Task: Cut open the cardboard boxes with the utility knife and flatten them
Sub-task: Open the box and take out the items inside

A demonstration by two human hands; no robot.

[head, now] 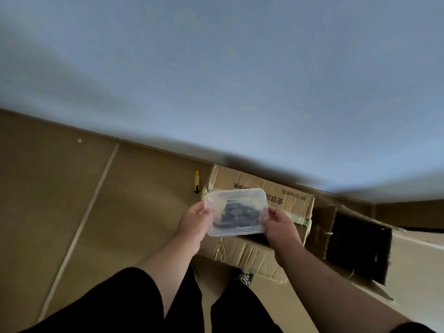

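The cardboard box sits on the floor in front of the person, its flaps open and pale tape still clinging to its corners. The utility knife lies on the floor just beside the box's far left corner, its long axis running roughly away from the person. It lies beyond the left hand and a little to that side — the nearer hand for a reach. Neither hand is free: both grasp a clear plastic container by its short ends, thumbs on the lid, holding it above the open box. Something dark shows inside it, too blurred to name. To the right a second box gapes dark and open. Judging from this, the container needs setting down before the knife can be taken.
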